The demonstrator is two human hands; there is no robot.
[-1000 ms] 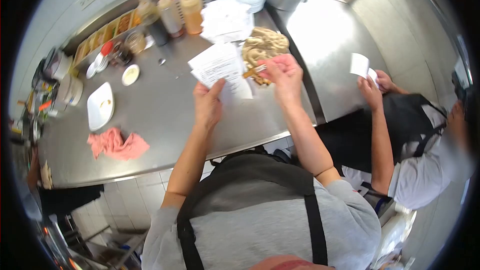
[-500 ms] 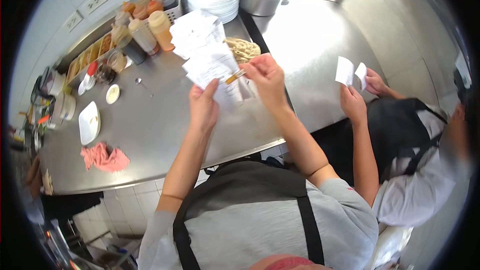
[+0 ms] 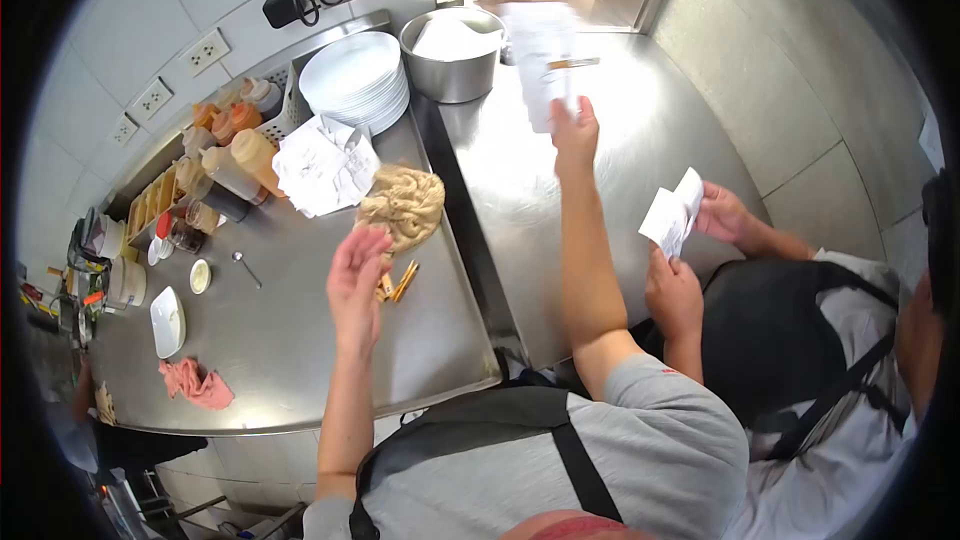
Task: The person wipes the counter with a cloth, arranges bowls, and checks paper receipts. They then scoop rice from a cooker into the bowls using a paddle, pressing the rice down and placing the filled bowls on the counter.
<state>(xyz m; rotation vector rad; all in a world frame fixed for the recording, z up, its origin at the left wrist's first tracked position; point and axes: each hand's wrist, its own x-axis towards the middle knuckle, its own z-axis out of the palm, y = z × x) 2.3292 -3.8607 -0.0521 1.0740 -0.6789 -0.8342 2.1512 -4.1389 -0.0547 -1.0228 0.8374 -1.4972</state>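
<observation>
My right hand (image 3: 576, 140) is closed on the lower end of a bundle of white paper slips (image 3: 535, 45), blurred by motion, over the right-hand counter. A brown clothespin (image 3: 573, 63) is clipped across the slips. My left hand (image 3: 357, 275) is raised over the left counter, its fingers loosely apart and holding nothing. Just right of it lie wooden clothespins (image 3: 405, 281), partly hidden by the hand. Beyond them are a bunched beige cloth (image 3: 405, 208) and a pile of loose white slips (image 3: 325, 165).
Plates (image 3: 352, 80) are stacked beside a metal pot (image 3: 455, 65). Sauce bottles (image 3: 230, 170) line the wall, near a spoon (image 3: 246, 269), a white dish (image 3: 168, 322) and a pink rag (image 3: 195, 383). On the right, a co-worker's hands (image 3: 674, 290) hold slips of paper (image 3: 668, 215). A dark gap (image 3: 465, 230) separates the two counters.
My right hand has carried the clipped slips up and right, over the other counter. My left hand has let go of them and sits lower left, open. The view has shifted right.
</observation>
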